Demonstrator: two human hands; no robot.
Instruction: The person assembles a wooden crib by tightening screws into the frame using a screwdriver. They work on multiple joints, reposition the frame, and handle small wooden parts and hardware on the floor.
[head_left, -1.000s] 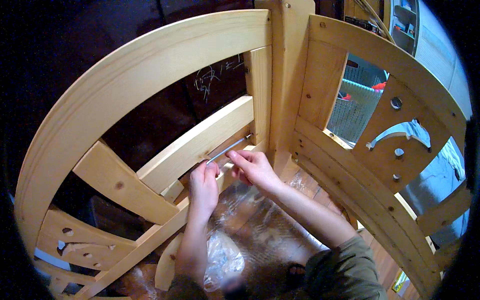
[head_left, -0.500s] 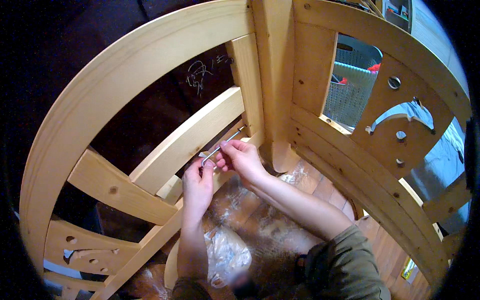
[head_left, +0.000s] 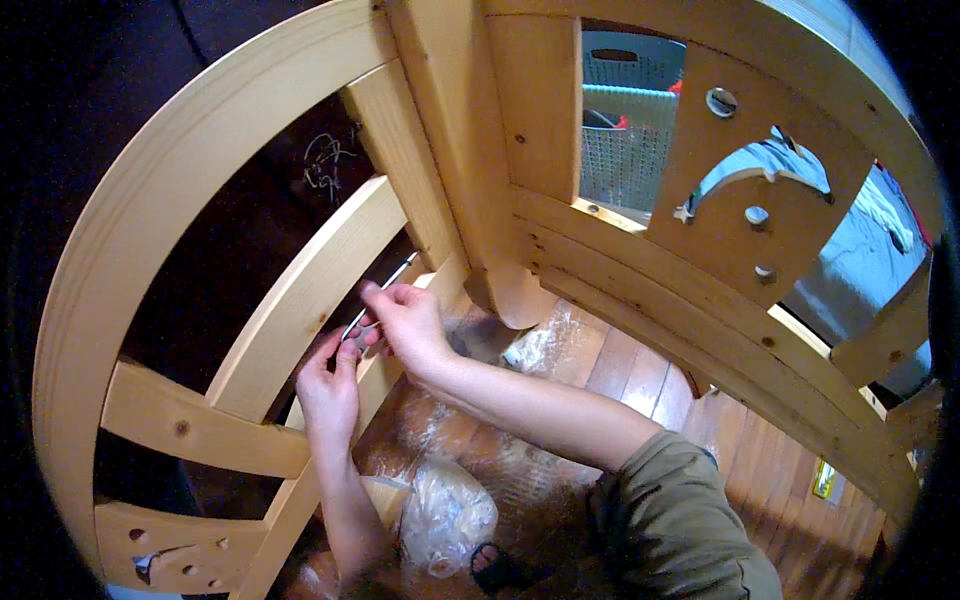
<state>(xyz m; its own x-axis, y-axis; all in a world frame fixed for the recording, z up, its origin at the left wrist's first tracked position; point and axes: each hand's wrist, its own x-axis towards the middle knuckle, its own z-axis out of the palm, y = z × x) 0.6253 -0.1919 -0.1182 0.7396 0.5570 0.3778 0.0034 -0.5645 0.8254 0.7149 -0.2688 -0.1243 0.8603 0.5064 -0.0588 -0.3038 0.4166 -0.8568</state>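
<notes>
A thin, shiny metal rod (head_left: 403, 267) slants up and to the right, its far tip near the slatted wooden panel beside the corner post (head_left: 445, 160). My right hand (head_left: 411, 322) pinches it along its upper part. Lower down, my left hand (head_left: 329, 388) has its thumb and fingers closed about the near end. Something small and pale shows between the fingers, too hidden to name. Both hands are just right of a pale wooden slat (head_left: 310, 285) and above the panel's lower rail (head_left: 380, 385).
A second wooden panel (head_left: 640, 245) with cut-out shapes meets the post on the right. A grey-green basket (head_left: 625, 150) and blue cloth (head_left: 850, 270) lie behind it. A clear plastic bag (head_left: 447, 515) rests on the dusty wood floor (head_left: 560, 440) below my arms.
The view has shifted, so the frame and my hands appear farther left. Both hands keep hold of the rod, with my right hand still on its upper part.
</notes>
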